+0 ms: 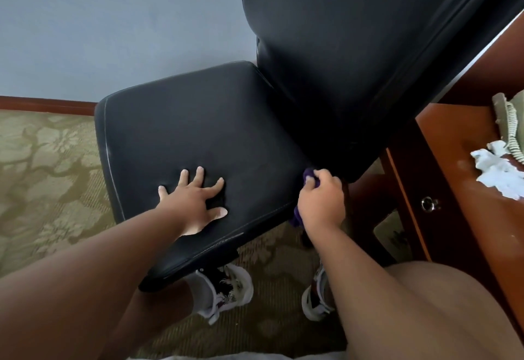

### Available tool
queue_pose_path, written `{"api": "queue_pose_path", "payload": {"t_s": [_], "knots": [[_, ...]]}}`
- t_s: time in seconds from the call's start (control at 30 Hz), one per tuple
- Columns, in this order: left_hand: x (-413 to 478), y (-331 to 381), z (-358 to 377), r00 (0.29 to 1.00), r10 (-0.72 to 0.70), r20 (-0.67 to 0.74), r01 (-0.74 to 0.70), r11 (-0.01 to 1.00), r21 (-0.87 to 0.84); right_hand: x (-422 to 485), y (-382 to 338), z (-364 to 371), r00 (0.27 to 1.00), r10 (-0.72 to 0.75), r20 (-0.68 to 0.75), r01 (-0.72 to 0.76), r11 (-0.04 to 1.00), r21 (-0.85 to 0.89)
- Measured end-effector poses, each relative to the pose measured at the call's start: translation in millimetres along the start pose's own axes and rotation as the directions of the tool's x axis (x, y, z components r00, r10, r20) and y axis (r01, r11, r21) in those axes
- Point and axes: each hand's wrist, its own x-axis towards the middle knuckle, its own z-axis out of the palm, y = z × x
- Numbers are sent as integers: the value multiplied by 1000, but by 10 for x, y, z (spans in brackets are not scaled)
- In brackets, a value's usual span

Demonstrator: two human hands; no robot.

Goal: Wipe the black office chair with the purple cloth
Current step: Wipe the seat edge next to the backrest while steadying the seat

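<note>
1. Head view, lower right of centre: right hand (320,203) curled closed around the purple cloth (309,176), knuckles up, pressing it at the rear right corner of the seat where seat meets backrest.
2. Only two bits of cloth showing: one bunch above the fingers, another poking out below the wrist side at the seat edge; rest hidden under the hand.
3. Left of that, at frame centre: left hand (195,203) spread flat, palm down, fingers splayed on the seat cushion, gripping nothing, denting the padding slightly.
4. Beneath both hands: black office chair (184,121), seat filling the middle of the frame, pale stitching along its left and front edges; backrest rising toward the upper right.
5. Both bare forearms running in from the bottom edge; a bare knee at the lower right corner.
6. Under the seat's front edge, bottom centre: two white sneakers (226,288) on patterned green carpet (42,161).
7. Right edge of the frame: reddish wooden desk (453,189) with a metal drawer pull (428,203), just beside the chair; on top, crumpled white paper (499,172) and a coiled phone cord (510,130).
8. Upper left: grey-blue wall (113,19) with a red-brown baseboard (48,103) meeting the carpet.
</note>
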Motion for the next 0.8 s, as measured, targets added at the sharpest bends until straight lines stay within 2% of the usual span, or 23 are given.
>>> {"api": "queue_pose_path", "payload": {"t_s": [0.07, 0.1, 0.23, 0.33, 0.47, 0.57, 0.7, 0.8], "knots": [[7, 13, 1, 1000, -6, -5, 6, 999, 32, -203, -61, 62, 998, -59, -20, 59, 998, -14], [10, 14, -1, 1000, -6, -7, 6, 999, 47, -340, -92, 98, 991, -134, -15, 133, 990, -44], [10, -6, -18, 1000, -8, -11, 9, 995, 102, -1013, -236, 296, 878, -462, 121, 476, 868, -139], [18, -22, -46, 1000, -19, -3, 19, 994, 111, -1168, -254, 366, 812, -548, 201, 578, 804, -139], [16, -69, -67, 1000, -6, 6, 5, 998, 60, -964, -193, 278, 727, -661, 188, 687, 700, -194], [20, -86, -74, 1000, 15, 9, -15, 1000, 14, -660, -75, 144, 802, -587, 116, 596, 768, -235], [43, -93, -77, 1000, 23, 20, -22, 1000, -5, 19, 224, -160, 962, -274, 23, 270, 928, -255], [56, -87, -71, 1000, 16, 20, -16, 1000, -15, 334, 334, -222, 987, -159, 4, 157, 972, -174]]}}
